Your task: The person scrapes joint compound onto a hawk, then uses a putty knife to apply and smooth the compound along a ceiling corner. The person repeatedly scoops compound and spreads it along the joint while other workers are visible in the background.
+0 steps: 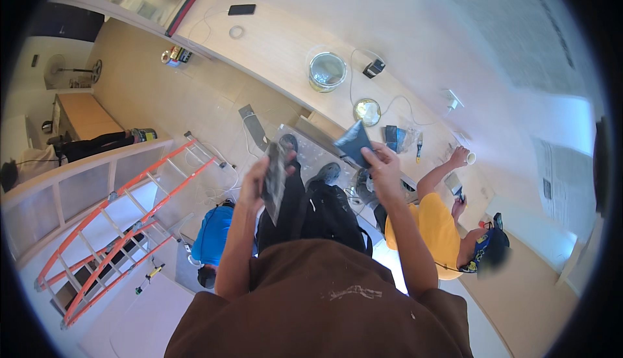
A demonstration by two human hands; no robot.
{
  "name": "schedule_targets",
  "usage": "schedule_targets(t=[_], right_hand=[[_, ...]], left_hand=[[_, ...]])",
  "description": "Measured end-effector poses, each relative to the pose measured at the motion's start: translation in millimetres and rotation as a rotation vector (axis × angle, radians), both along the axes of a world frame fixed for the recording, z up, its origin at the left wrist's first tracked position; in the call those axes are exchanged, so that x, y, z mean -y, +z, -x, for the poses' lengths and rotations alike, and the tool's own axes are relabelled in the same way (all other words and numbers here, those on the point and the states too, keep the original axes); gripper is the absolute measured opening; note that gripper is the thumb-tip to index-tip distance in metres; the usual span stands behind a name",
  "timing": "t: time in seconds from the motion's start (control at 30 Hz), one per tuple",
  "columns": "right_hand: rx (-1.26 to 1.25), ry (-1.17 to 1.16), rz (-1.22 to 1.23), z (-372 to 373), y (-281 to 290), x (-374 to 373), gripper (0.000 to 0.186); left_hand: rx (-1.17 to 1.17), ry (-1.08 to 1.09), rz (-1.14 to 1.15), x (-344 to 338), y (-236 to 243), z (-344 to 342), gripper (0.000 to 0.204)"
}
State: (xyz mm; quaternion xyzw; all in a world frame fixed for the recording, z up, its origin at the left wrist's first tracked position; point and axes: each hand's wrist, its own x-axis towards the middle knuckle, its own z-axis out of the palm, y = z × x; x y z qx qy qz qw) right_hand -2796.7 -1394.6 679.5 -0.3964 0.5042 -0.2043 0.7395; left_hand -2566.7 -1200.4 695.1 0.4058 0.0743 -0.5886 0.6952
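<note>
I see my left hand gripping a grey trowel and my right hand pinching a dark sheet, neither yet applied to any surface.

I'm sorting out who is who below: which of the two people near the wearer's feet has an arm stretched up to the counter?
The person in the yellow shirt, right of the wearer's legs, one hand on the counter. The person in the blue shirt crouches on the left by the orange ladder.

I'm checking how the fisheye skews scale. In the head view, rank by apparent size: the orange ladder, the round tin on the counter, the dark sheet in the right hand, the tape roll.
1. orange ladder, by far the largest.
2. round tin and dark sheet in the right hand: look alike; the sheet is much nearer the camera, so unranked.
3. tape roll, smallest.
</note>
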Motion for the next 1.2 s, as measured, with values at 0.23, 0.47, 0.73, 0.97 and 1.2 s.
schedule_targets(t=[0.23,0.47,0.73,0.97,1.2], right_hand=[[-0.115,0.226,-0.026,-137,-58,-53,0.036],[0.011,0.271,0.044,-190,-137,-66,0.019],[-0.632,0.516,1.020,-196,-290,123,0.014],[-1.027,1.267,1.044,-234,-411,232,0.016],[-1.078,1.455,0.812,-250,-457,253,0.019]], left_hand=[[-0.004,-0.215,-0.067,-11,-70,-27,0.043],[-0.161,0.079,-0.269,7,-125,-58,0.035],[-0.124,0.276,-0.309,23,-243,-81,0.037],[-0.426,0.442,0.121,95,-402,-107,0.024],[-0.528,0.618,0.069,227,-443,-103,0.015]])
